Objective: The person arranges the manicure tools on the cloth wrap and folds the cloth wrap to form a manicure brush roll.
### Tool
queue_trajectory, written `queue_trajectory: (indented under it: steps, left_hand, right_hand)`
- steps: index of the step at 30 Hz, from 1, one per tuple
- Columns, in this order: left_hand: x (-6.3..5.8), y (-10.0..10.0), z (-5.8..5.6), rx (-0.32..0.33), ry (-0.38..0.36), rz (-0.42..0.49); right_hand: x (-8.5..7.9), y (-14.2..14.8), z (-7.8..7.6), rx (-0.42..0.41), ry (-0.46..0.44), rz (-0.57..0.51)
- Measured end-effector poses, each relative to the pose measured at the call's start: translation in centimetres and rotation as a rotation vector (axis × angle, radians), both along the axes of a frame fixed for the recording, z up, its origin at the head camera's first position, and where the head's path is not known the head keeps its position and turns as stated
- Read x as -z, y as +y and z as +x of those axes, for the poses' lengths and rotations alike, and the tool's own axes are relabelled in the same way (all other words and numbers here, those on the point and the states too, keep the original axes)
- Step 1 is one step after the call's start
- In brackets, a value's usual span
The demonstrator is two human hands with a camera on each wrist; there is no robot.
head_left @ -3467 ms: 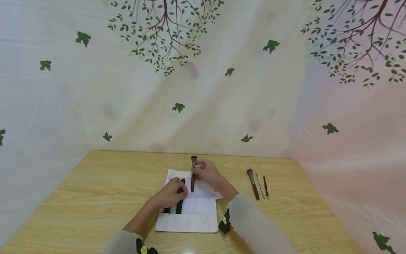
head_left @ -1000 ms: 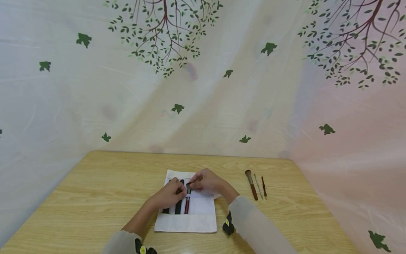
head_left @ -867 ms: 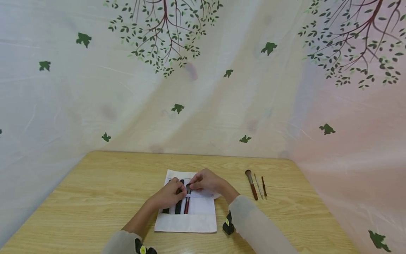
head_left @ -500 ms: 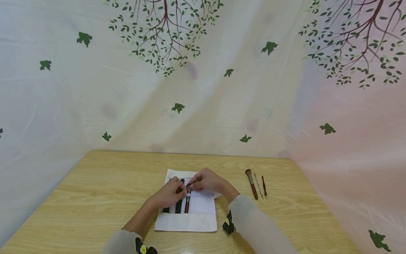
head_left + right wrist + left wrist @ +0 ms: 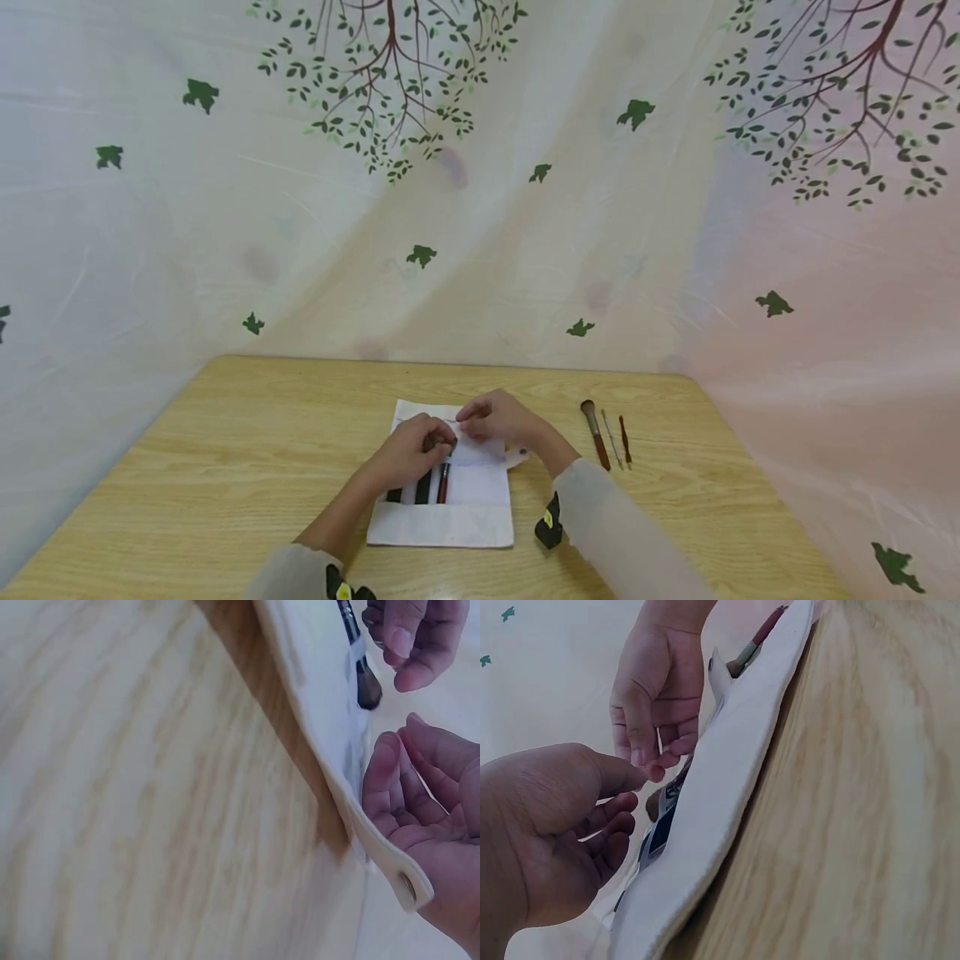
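A white fabric brush roll lies flat on the wooden table. Two black brushes and a red-brown brush sit in its pockets. My left hand hovers over the brush tops with loosely curled fingers and holds nothing in the left wrist view. My right hand is at the roll's far edge, thumb and finger pinched together on the fabric. In the right wrist view the red-brown brush's bristles lie between both hands, by the roll's edge.
Three more tools lie side by side on the table to the right: a red-brown brush, a thin grey one and a short dark one. A leaf-printed curtain closes off the table's far side.
The red-brown brush went from my right hand down into the roll's pocket. Since then my right hand has let it go and shifted slightly right, and my left hand crept up to the brush head.
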State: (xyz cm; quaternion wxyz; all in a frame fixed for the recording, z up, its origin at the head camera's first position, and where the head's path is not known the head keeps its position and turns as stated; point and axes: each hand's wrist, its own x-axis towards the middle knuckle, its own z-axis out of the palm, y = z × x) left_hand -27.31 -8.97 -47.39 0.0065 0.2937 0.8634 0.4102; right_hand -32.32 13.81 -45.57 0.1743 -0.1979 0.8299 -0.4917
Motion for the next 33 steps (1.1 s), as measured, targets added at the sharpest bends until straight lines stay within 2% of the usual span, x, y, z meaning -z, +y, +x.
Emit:
queue_trajectory:
  steps: [8,16,22,28,33]
  left_hand:
    - [0.0,1.1,0.4,0.009,-0.029,-0.053]
    - [0.3,1.4,0.6,0.021,-0.074,-0.089]
    - [0.4,1.4,0.7,0.052,-0.063,-0.114]
    - [0.6,1.5,0.7,0.045,-0.068,-0.114]
    - [0.9,1.4,0.6,0.050,-0.015,-0.134]
  right_hand:
    - [-1.1,2.8,0.0,0.045,-0.016,-0.076]
    - [-1.6,6.6,-0.1,0.098,-0.009,-0.084]
    - [-2.1,10.0,0.0,0.129,0.019,-0.053]
    - [-2.3,13.6,0.3,0.189,0.038,-0.021]
    - [-2.6,16.2,0.7,0.225,0.068,0.018]
